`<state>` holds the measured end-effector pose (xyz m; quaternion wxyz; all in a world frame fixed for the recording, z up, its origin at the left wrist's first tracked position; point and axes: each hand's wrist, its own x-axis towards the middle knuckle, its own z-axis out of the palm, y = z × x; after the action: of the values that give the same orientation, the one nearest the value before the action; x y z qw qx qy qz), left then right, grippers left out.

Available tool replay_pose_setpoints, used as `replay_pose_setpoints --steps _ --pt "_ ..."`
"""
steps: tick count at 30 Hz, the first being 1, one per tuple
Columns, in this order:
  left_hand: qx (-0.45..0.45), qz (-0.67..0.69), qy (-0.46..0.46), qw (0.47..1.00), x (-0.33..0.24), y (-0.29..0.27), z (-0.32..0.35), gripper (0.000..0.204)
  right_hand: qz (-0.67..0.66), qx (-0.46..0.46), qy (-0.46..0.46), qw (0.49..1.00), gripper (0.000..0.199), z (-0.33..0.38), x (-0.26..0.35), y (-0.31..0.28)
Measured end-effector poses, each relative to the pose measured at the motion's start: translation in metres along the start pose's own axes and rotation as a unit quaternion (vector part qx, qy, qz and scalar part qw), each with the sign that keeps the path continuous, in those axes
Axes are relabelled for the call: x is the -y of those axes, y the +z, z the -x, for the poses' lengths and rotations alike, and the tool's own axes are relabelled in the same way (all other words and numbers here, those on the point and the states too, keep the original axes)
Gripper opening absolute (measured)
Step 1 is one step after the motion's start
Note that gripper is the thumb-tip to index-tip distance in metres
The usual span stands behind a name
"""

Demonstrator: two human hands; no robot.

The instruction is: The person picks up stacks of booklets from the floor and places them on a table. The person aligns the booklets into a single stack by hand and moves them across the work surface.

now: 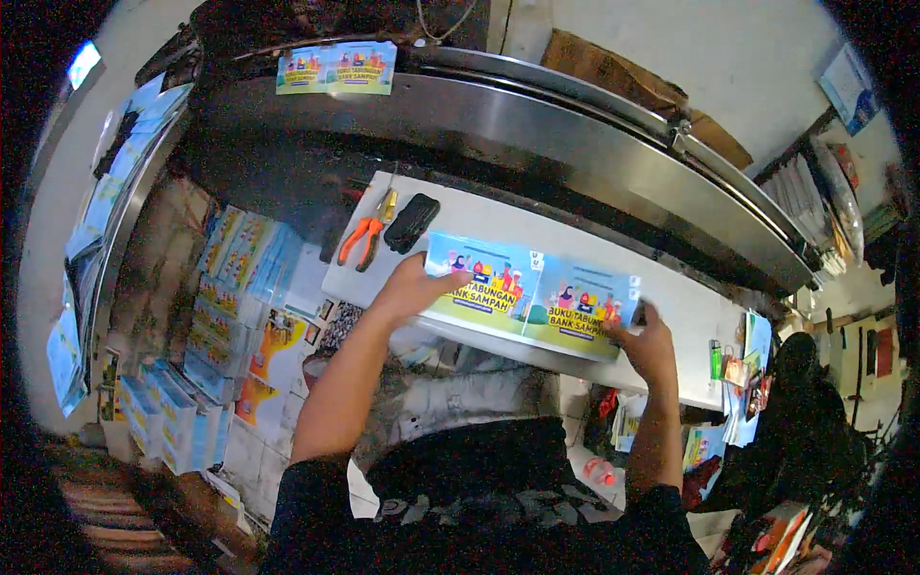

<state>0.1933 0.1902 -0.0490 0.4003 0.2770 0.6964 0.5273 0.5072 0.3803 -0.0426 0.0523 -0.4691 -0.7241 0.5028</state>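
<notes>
A wide printed sheet (pixel 532 311), blue, yellow and green with two matching cartoon cover designs side by side, is held above a white work table (pixel 661 273). My left hand (pixel 419 287) grips its left end, thumb on top. At the right end, my right hand (pixel 649 343) pinches the sheet with the thumb over its face; that edge is slightly blurred. Fingers beneath the sheet are hidden, and whether it is one sheet or several I cannot tell. Beyond my left hand lie orange-handled pliers (pixel 356 241) and a black oblong case (pixel 412 222).
A long metal machine beam (pixel 498 120) spans behind the table, with a similar printed sheet (pixel 335 69) on it. Stacks of printed booklets (pixel 225 307) stand at left. A green lighter (pixel 715 360) lies at the table's right end. Dark cloth (pixel 795 422) hangs at far right.
</notes>
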Motion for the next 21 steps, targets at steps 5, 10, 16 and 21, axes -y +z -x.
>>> replay_pose_setpoints --steps 5,10,16,21 --pt "0.034 -0.137 0.046 0.989 0.014 -0.007 -0.013 0.051 0.38 -0.112 -0.324 0.859 0.073 0.012 0.054 0.051" --pt "-0.068 -0.192 0.069 0.977 0.054 -0.025 -0.04 0.062 0.467 -0.013 -0.363 0.806 0.069 0.008 0.035 0.076" --pt "-0.15 -0.005 0.114 0.982 0.071 -0.023 -0.019 0.05 0.464 0.017 -0.341 0.818 0.077 0.024 0.053 0.086" --pt "-0.134 0.107 0.097 0.98 0.082 -0.013 -0.02 0.044 0.497 0.033 -0.328 0.803 0.073 0.025 0.055 0.082"
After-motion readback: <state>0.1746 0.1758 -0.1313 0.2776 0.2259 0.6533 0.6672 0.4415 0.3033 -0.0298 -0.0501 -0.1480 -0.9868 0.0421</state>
